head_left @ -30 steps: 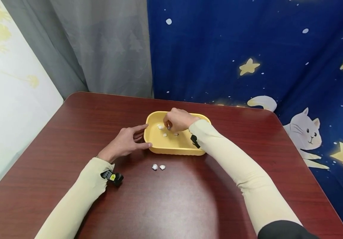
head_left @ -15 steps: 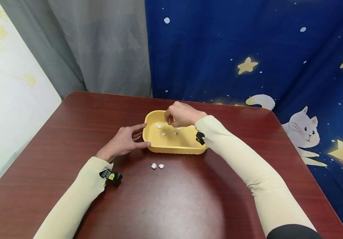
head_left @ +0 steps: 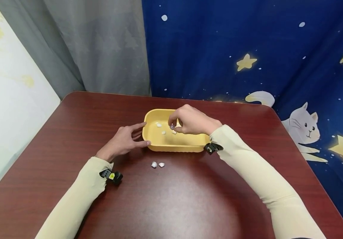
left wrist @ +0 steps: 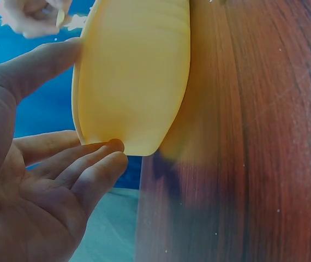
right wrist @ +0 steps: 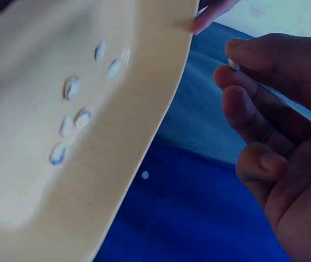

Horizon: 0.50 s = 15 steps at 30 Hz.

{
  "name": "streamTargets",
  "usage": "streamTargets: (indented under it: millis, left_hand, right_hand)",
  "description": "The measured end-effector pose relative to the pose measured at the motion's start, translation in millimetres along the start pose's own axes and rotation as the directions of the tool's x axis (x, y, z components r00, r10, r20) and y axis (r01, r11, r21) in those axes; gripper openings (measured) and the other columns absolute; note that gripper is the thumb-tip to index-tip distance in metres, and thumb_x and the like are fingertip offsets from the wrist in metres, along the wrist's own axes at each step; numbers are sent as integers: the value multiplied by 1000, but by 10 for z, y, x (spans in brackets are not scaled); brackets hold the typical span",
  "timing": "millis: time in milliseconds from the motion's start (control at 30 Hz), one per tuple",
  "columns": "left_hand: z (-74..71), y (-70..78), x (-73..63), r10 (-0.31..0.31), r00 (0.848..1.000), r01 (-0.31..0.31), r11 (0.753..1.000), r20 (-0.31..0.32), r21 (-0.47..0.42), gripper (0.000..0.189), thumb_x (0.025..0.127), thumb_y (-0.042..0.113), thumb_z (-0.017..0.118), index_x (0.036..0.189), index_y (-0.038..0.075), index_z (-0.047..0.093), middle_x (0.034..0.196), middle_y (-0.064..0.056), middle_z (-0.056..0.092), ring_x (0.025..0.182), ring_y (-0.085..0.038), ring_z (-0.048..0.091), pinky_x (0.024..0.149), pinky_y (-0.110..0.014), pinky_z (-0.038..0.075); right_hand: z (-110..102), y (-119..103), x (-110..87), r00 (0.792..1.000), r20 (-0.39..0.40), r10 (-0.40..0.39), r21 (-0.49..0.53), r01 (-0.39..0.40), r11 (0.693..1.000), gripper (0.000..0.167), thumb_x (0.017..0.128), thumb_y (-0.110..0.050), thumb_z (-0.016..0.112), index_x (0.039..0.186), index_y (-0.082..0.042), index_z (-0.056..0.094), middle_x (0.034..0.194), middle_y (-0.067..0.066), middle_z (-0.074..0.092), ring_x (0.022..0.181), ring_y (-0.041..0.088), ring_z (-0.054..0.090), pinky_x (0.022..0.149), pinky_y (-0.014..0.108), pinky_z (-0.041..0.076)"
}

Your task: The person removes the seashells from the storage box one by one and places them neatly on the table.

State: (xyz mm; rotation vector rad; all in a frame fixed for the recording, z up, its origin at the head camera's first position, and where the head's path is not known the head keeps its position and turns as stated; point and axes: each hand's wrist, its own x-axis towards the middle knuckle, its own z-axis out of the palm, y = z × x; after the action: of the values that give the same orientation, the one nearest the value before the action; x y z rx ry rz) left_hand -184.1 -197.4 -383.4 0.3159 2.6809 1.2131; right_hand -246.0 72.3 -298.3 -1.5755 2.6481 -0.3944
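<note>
A yellow rectangular tray (head_left: 177,148) with rounded corners stands on the table. At its left end rests my left hand (head_left: 123,141); the left wrist view shows its nearly straight fingers (left wrist: 98,172) touching the yellow wall, thumb at the rim. Over the tray's inside, my right hand (head_left: 193,120) pinches a small seashell (right wrist: 233,64) between thumb and index finger, the other fingers curled loosely. Several pale shells (right wrist: 72,87) lie spread on the tray's floor, partly covered by the right hand in the head view. Two more shells (head_left: 154,164) sit close together in front of the tray.
The dark red-brown wooden table (head_left: 171,205) has a rounded far edge. Behind it hang a grey curtain (head_left: 108,43) and a blue curtain (head_left: 195,49) with stars and a cat. A white wall (head_left: 7,109) stands at the left.
My right hand has shifted to the right over the tray, the shell pinched in its fingertips. The left hand keeps its place at the tray's left end.
</note>
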Motion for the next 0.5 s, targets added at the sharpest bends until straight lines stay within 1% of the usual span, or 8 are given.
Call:
streamTargets:
  millis: [67, 267, 367, 500]
  left_hand:
    - [4, 2, 0, -8, 1000, 8, 1000, 0, -7, 90, 81, 44, 83, 154, 12, 41, 155, -13, 47, 136, -24, 56, 109, -40, 50]
    - [-14, 18, 0, -1, 1000, 1, 1000, -3, -20, 91, 81, 42, 83, 154, 12, 40, 155, -13, 47, 136, -24, 56, 107, -40, 51]
    - [-19, 17, 2, 0, 1000, 0, 1000, -3, -22, 91, 81, 42, 83, 155, 12, 40, 156, -14, 46, 136, -26, 56, 107, -41, 51]
    - [-12, 3, -10, -9, 1000, 9, 1000, 3, -26, 91, 81, 41, 83, 155, 12, 39, 157, -14, 45, 137, -26, 55, 108, -41, 50]
  right_hand:
    - [28, -33, -84, 1000, -28, -1, 24, 1, 1000, 5, 86, -10, 74, 89, -14, 76, 80, -4, 72, 61, 7, 59, 60, 21, 51]
    - [128, -140, -297, 993, -114, 13, 76, -5, 997, 8, 85, -8, 75, 91, -13, 77, 82, -2, 72, 60, 11, 58, 57, 19, 49]
    - [184, -202, -368, 991, -134, 13, 81, -2, 997, 9, 84, -7, 75, 90, -14, 77, 81, -4, 72, 59, 11, 59, 56, 18, 48]
    - [293, -293, -446, 990, -140, 20, 73, -10, 997, 8, 84, -9, 76, 88, -16, 76, 79, -6, 71, 59, 10, 57, 56, 17, 47]
